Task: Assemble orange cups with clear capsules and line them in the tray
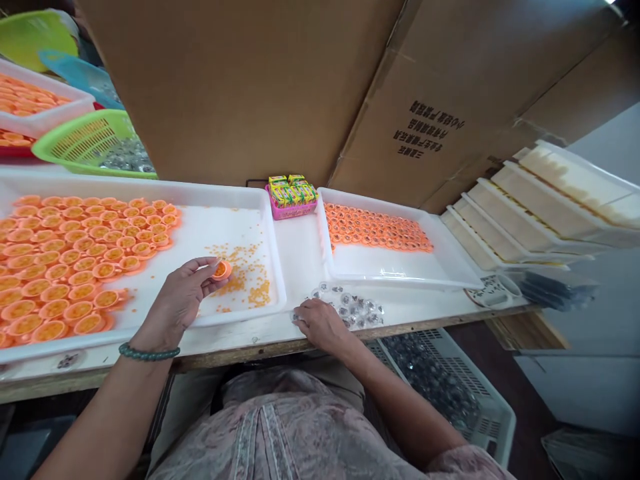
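My left hand [186, 292] pinches a small orange plastic cup [223, 270] by its side, with orange bits inside it. It is above the right part of a white tray [279, 267], where loose orange beads [259, 291] are scattered. Many similar orange cups [70, 257], filled with orange bits, stand in rows in the tray's left part. On the white table, my right hand [323, 325] has its fingers closed at a clear plastic disc [296, 317]. More clear discs with dark marks [357, 309] lie loose beside that hand.
A second white tray [400, 272] holds rows of orange pieces [377, 228]. Between the trays stands a pink basket [294, 210] of yellow-green packets [293, 192]. Cardboard [260, 93] walls the back. Stacked trays [540, 207] stand right; a crate [493, 407] of clear pieces sits below.
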A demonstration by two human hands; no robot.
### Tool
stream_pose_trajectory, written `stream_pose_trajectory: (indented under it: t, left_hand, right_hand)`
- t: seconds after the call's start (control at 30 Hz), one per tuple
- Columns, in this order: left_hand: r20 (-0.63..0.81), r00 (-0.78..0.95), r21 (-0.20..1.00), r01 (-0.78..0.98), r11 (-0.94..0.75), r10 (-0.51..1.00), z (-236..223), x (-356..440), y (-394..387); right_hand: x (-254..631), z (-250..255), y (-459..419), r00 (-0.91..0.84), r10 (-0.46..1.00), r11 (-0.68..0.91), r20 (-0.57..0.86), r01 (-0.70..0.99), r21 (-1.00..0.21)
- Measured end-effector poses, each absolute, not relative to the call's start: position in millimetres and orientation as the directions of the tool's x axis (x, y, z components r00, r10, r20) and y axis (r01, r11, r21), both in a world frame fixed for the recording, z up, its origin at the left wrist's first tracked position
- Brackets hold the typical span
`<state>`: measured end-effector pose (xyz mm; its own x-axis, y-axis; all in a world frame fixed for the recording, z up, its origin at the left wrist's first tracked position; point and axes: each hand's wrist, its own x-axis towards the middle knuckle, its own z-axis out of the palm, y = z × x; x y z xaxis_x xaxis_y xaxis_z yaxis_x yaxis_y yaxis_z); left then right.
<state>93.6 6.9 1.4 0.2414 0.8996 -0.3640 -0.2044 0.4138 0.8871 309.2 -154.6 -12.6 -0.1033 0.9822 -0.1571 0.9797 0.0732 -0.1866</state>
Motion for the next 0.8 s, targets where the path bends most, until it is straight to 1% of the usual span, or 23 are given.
stream_pose_trajectory:
  t: [0.17, 0.23, 0.27, 0.33, 0.4, 0.47, 0.53, 0.63, 0.73, 0.8]
  left_hand:
    - [-0.359, 0.236, 0.891, -0.202, 0.407, 0.903, 2, 94, 8]
    - [-0.354, 0.226, 0.893, -0.209, 0.400, 0.908, -3, 94, 9]
    - [-0.350, 0.224, 0.893, -0.213, 0.396, 0.910, -5, 94, 9]
    - [-0.344, 0.216, 0.891, -0.230, 0.390, 0.914, -7, 92, 7]
    - [-0.340, 0.250, 0.887, -0.236, 0.397, 0.907, -6, 91, 5]
    - [-0.334, 0.282, 0.886, -0.233, 0.402, 0.899, -3, 91, 5]
    - [-0.296, 0.269, 0.905, -0.228, 0.359, 0.916, 2, 92, 5]
    - [-0.257, 0.262, 0.922, -0.224, 0.317, 0.930, 7, 93, 3]
    - [-0.246, 0.255, 0.922, -0.237, 0.307, 0.935, 7, 92, 0]
    - [-0.249, 0.256, 0.907, -0.277, 0.318, 0.934, 5, 92, -2]
  right_hand:
    - [305, -15, -153, -0.187, 0.974, 0.183, -0.129, 0.982, -0.044]
    - [304, -19, -155, -0.195, 0.974, 0.192, -0.118, 0.981, -0.029]
    - [304, -20, -156, -0.194, 0.976, 0.190, -0.101, 0.981, -0.044]
    - [306, -22, -159, -0.178, 0.984, 0.175, -0.023, 0.977, -0.120]
    - [313, -23, -161, -0.112, 0.985, 0.142, 0.130, 0.957, -0.254]
    - [324, -22, -155, 0.019, 0.960, 0.097, 0.279, 0.914, -0.395]
    - [331, -15, -141, 0.129, 0.918, 0.081, 0.376, 0.865, -0.496]
    - [324, 9, -116, 0.166, 0.904, 0.114, 0.393, 0.794, -0.598]
    - [295, 36, -92, 0.091, 0.930, 0.185, 0.357, 0.721, -0.668]
    - [274, 45, -77, 0.029, 0.944, 0.224, 0.329, 0.675, -0.703]
